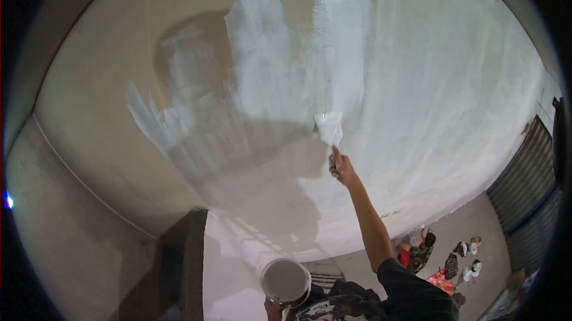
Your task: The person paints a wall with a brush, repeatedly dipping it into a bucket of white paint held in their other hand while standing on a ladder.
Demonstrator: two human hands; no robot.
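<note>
My right hand (341, 168) is closed around the handle of a wide paintbrush (328, 125) coated in white. Its head meets the wall (441, 70), just under a wet, glossy white stripe (341, 29). At the bottom edge of the view, my left hand (273, 309) grips the side of a round paint bucket (308, 290). Greyish-white paint shows inside the bucket. The left fingers are partly cut off by the frame and the bucket.
Tan wall (98, 82) shows at left beside ragged white strokes. Ladder-like slats (325, 279) show beside the bucket. Far below, a person (420, 252) is near the wall's foot, with bags (451, 265) and a red patterned cloth (441, 281). A corrugated shutter (529, 172) stands at right.
</note>
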